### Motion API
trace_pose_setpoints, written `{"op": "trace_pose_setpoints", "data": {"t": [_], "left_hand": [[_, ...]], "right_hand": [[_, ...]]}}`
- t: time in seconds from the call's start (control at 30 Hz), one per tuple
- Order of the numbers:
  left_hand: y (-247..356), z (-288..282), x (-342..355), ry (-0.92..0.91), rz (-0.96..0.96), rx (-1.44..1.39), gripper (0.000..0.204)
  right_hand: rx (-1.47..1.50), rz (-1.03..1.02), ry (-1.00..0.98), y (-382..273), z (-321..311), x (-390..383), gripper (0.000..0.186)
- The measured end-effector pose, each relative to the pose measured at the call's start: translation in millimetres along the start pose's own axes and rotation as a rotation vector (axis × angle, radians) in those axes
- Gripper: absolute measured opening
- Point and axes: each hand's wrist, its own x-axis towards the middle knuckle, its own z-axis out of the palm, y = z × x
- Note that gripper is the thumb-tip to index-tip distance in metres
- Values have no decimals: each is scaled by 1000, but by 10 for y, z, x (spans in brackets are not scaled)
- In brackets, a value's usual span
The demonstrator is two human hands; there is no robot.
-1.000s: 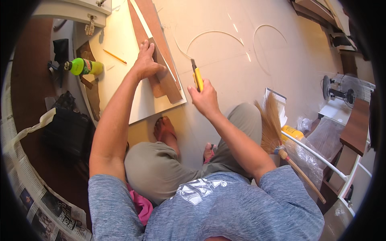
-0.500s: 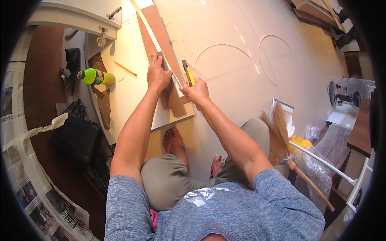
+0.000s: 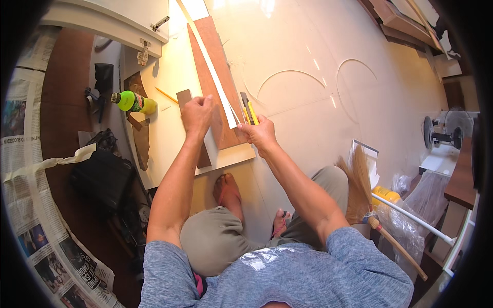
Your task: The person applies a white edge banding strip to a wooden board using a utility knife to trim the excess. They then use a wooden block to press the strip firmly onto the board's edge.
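Observation:
My left hand [image 3: 197, 117] is closed around a narrow dark brown wooden strip [image 3: 204, 156], which lies just left of a wider reddish-brown board [image 3: 218, 77]. In my right hand [image 3: 259, 134] is a yellow and black utility knife [image 3: 249, 109], its dark end pointing away from me. Along the board runs a long white flexible strip [image 3: 209, 54], its near end beside my right fingertips. A thin sliver parts from that strip's right edge near my right hand; whether my fingers pinch it is hard to tell. Both boards rest on a pale panel [image 3: 231, 160].
Left of my hands are a pencil [image 3: 167, 95] and a green-capped bottle [image 3: 134, 102]. Curled thin offcuts [image 3: 292, 71] lie on the floor at right. A broom [image 3: 362, 185], dustpan [image 3: 367, 159] and fan [image 3: 452, 128] stand farther right. A hinged cabinet door [image 3: 110, 20] is upper left.
My left hand has drawn the dark brown strip leftward off the white strip, whose near end is now uncovered. My right hand still holds the knife, slightly lower. The view has shifted a little.

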Motion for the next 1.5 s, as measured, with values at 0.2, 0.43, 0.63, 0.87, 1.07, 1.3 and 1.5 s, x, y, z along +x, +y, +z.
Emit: {"op": "trace_pose_setpoints", "data": {"t": [0.2,0.43,0.63,0.87,1.07,1.3,1.5], "left_hand": [[-82,215,-18,-302,-374,-848,29],[-341,248,43,-433,-382,-726,17],[-273,60,-118,-387,-413,-742,13],[-533,220,-232,-247,-317,-725,16],[-307,381,-207,-197,-282,-728,13],[-530,111,-338,-157,-164,-586,36],[-997,-85,-554,377,84,-158,40]], "right_hand": [[23,-18,-67,-78,8,-228,34],[-599,-583,234,138,-313,211,34],[-789,-596,688,-348,-1235,1277,35],[-761,-532,476,-555,-1210,1130,38],[-572,-457,445,-340,-1026,1544,31],[-397,-298,335,-479,-782,1415,24],[-411,-282,305,-615,-827,1390,34]]}}
